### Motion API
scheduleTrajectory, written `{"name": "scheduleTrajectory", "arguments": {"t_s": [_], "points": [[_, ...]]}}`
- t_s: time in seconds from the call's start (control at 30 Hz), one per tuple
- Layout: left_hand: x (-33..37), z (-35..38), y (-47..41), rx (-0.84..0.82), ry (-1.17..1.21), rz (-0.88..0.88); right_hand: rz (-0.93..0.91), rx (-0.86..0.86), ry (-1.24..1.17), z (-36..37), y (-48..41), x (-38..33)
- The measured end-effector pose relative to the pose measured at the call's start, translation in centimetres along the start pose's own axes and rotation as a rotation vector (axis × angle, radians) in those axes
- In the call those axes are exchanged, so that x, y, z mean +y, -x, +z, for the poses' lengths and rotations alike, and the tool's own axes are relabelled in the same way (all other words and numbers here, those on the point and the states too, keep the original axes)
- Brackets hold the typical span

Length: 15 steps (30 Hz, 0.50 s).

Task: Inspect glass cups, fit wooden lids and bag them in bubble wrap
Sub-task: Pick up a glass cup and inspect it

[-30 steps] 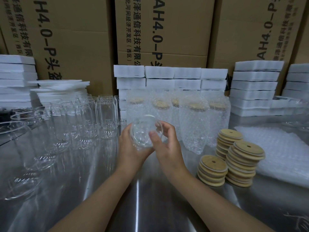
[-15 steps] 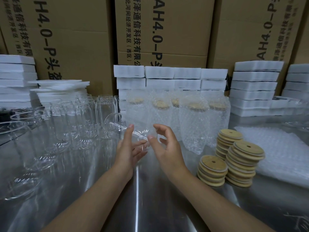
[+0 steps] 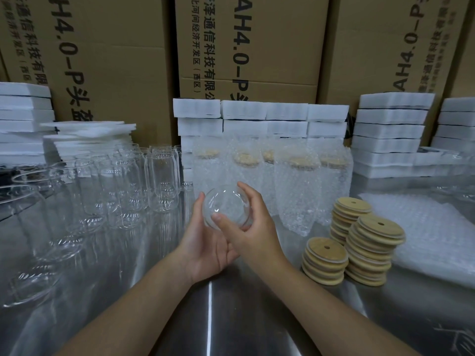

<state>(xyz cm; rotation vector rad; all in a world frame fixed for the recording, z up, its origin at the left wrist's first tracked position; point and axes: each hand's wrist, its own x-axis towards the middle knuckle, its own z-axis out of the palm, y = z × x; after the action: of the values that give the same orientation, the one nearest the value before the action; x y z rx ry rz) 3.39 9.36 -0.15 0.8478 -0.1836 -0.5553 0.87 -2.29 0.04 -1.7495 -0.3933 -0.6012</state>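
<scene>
Both my bare forearms reach up from the bottom edge toward the middle of the frame. My left hand (image 3: 205,242) lies palm-up, fingers cupped beneath a glass cup (image 3: 226,206). My right hand (image 3: 253,224) curls over its right side, thumb pressed across the front, fingers wrapped behind.

Bare steel table (image 3: 210,317) is lying open from 6 o'clock up to the hands. At 9 to 11 o'clock empty glass cups (image 3: 128,186) are crowding the left side. At 12 to 1 o'clock bagged cups (image 3: 295,186) are standing as a wall. At 3 o'clock three stacks of wooden lids (image 3: 359,242) are blocking, with bubble-wrap bags (image 3: 431,240) lying just beyond.
</scene>
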Motion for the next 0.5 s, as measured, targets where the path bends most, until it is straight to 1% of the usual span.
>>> {"name": "scheduleTrajectory", "arguments": {"t_s": [0.2, 0.3, 0.5], "points": [[-0.34, 0.38, -0.02, -0.030, -0.145, -0.114, 0.012, 0.059, -0.017, -0.21, 0.07, -0.46], [-0.33, 0.58, 0.06, -0.034, -0.210, -0.138, 0.014, 0.096, -0.048, -0.39, -0.13, -0.43], [-0.48, 0.70, 0.02, -0.020, -0.228, -0.180, 0.029, 0.141, -0.105, -0.44, -0.39, -0.01]]}}
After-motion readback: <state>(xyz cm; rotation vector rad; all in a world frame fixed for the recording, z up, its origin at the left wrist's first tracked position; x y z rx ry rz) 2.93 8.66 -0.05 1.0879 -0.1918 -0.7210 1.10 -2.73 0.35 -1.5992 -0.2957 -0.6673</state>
